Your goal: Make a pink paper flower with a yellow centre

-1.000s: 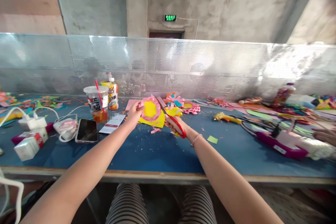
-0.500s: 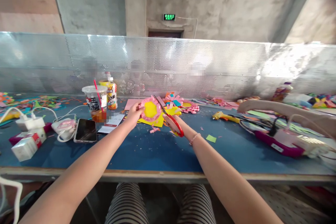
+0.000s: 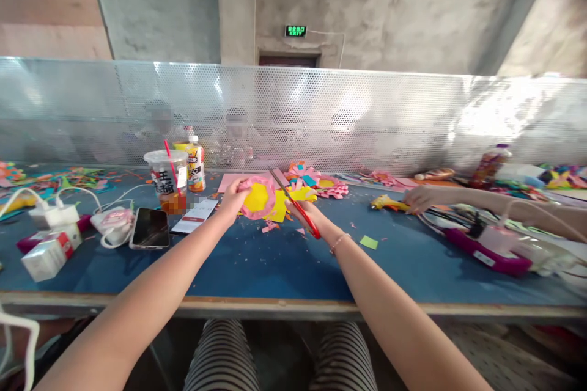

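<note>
My left hand (image 3: 233, 195) is closed on the left edge of a paper flower (image 3: 257, 200), which has a yellow middle and a pink rim. In my right hand (image 3: 306, 215) is a pair of scissors (image 3: 310, 223) with red handles, its blades pointing up and away. The blades are just right of the flower and look apart from it. Under and behind my hands lie yellow paper (image 3: 277, 214) and small pink scraps (image 3: 270, 227). Behind the scissors sit more pink paper flowers (image 3: 331, 187).
At left stand a drink cup (image 3: 166, 183), a bottle (image 3: 196, 166), a phone (image 3: 150, 228) and chargers (image 3: 54, 217) with cables. On the right, another person's hand (image 3: 424, 197) is at a yellow glue gun (image 3: 389, 203). A purple power strip (image 3: 486, 253) lies near it.
The paper flower has moved slightly down and left, tilting away from the scissors. The other person's hand has come down to the glue gun.
</note>
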`<state>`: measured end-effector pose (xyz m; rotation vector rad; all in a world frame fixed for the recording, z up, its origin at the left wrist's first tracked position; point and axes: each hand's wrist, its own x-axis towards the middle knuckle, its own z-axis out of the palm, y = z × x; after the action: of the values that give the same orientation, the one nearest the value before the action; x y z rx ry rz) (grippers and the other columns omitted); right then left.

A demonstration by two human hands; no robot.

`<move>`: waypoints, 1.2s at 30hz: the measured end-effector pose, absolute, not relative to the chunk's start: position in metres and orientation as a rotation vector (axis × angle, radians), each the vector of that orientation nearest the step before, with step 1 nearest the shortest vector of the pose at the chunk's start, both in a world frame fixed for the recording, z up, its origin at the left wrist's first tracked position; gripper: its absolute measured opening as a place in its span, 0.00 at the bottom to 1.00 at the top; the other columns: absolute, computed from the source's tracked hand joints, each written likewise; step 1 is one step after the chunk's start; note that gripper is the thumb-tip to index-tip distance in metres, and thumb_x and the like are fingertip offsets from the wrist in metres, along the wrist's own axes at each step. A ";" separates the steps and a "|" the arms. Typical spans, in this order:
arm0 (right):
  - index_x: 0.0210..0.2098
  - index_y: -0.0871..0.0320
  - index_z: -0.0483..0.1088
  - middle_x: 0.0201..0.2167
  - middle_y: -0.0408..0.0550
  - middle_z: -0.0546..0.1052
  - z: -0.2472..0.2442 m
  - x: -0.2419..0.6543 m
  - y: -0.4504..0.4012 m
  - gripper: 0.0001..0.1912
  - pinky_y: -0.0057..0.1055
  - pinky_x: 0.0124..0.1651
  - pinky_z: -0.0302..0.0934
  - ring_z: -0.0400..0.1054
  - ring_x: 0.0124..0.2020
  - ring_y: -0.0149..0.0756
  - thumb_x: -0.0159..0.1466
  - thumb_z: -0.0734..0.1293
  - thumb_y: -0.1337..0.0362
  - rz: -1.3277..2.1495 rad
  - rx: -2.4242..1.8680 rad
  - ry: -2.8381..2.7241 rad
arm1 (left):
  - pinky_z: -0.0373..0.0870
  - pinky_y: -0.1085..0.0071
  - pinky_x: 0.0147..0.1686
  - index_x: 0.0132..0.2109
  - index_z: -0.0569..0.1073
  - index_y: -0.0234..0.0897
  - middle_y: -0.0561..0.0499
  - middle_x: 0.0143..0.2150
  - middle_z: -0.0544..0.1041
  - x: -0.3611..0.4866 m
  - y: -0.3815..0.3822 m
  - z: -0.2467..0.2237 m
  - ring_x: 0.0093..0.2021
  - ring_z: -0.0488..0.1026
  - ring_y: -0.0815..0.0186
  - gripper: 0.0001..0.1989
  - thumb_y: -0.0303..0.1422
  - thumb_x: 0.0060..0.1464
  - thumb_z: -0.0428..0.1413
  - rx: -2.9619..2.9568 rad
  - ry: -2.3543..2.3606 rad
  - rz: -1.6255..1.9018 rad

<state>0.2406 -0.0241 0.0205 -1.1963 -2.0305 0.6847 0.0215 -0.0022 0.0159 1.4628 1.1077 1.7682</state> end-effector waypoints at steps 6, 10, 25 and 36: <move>0.23 0.59 0.57 0.18 0.40 0.60 0.019 0.240 -0.028 0.24 0.27 0.26 0.49 0.54 0.22 0.27 0.56 0.55 0.42 0.629 -1.201 -2.078 | 0.67 0.69 0.38 0.40 0.70 0.36 0.49 0.37 0.74 0.023 -0.007 0.016 0.38 0.70 0.64 0.14 0.32 0.43 0.55 1.481 1.090 1.773; 0.23 0.58 0.57 0.17 0.41 0.60 0.017 0.240 -0.029 0.25 0.27 0.24 0.49 0.53 0.20 0.28 0.56 0.53 0.41 0.664 -1.216 -2.067 | 0.67 0.69 0.39 0.40 0.69 0.37 0.50 0.38 0.74 0.023 -0.005 0.015 0.39 0.70 0.64 0.13 0.33 0.44 0.54 1.491 1.033 1.821; 0.22 0.59 0.58 0.17 0.40 0.59 0.023 0.236 -0.039 0.28 0.27 0.23 0.49 0.52 0.21 0.27 0.53 0.54 0.38 0.698 -1.250 -2.069 | 0.65 0.72 0.35 0.39 0.67 0.38 0.51 0.35 0.71 0.027 -0.009 0.015 0.36 0.69 0.67 0.11 0.34 0.46 0.54 1.526 1.105 1.786; 0.22 0.60 0.60 0.15 0.39 0.59 0.022 0.236 -0.038 0.28 0.26 0.23 0.49 0.51 0.19 0.26 0.55 0.52 0.39 0.715 -1.224 -2.064 | 0.67 0.73 0.31 0.37 0.67 0.38 0.51 0.33 0.70 0.032 -0.012 0.016 0.34 0.69 0.67 0.10 0.34 0.45 0.54 1.480 1.053 1.758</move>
<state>0.2362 -0.0379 0.0221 -1.2238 -2.0645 0.7155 0.0318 -0.0117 0.0158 1.4800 1.0531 1.7581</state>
